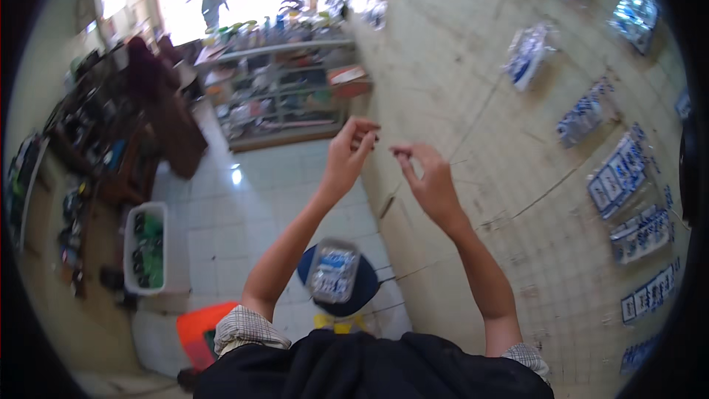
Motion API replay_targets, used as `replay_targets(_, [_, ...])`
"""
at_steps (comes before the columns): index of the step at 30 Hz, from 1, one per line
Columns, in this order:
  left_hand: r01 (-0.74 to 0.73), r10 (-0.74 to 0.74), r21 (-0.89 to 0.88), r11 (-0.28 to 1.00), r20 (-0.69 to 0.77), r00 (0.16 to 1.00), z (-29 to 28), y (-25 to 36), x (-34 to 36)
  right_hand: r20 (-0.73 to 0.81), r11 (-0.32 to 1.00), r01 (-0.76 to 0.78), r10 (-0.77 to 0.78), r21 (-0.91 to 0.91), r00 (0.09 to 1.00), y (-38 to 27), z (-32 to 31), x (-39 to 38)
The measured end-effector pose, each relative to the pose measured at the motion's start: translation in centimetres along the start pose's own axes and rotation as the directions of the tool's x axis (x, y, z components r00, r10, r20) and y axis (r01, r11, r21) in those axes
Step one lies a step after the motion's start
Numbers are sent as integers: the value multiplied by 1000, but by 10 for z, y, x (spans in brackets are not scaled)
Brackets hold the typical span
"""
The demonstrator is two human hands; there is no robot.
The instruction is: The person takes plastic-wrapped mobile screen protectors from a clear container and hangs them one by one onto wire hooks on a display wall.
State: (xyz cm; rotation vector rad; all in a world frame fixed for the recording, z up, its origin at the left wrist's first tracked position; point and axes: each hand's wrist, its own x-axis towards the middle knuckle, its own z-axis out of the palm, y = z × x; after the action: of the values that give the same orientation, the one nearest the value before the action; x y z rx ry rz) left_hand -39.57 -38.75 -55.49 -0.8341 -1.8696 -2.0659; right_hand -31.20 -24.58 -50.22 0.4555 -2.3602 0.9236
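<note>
Both arms reach up and forward beside the pale wall. My left hand (pixel 350 151) has thumb and fingers curled together in a pinch. A short gap to its right is my right hand (pixel 430 177), with thumb and forefinger also pressed together. Whatever is in either pinch is too small and blurred to name. Below the hands, a clear plastic container (pixel 335 270) holding blue-and-white packets rests on a dark blue round stool (pixel 360 301). A thin wire grid (pixel 509 210) covers the wall to the right of my hands.
Several blue-and-white packets (pixel 619 174) hang on the grid at right. A glass display case (pixel 277 89) stands ahead. On the left are a white bin (pixel 174 251) with green contents, an orange object (pixel 198 331) and a person in dark clothing (pixel 159 96) by a cluttered bench.
</note>
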Motion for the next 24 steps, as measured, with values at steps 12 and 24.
replay_targets(12, [803, -617, 36, 595, -620, 485, -131, -87, -448, 798, 869, -495, 308, -14, 518, 55, 241, -297])
replay_targets(24, [930, -576, -326, 167, -798, -176, -16, -47, -739, 918, 908, -183, 392, -377, 57, 151, 238, -460])
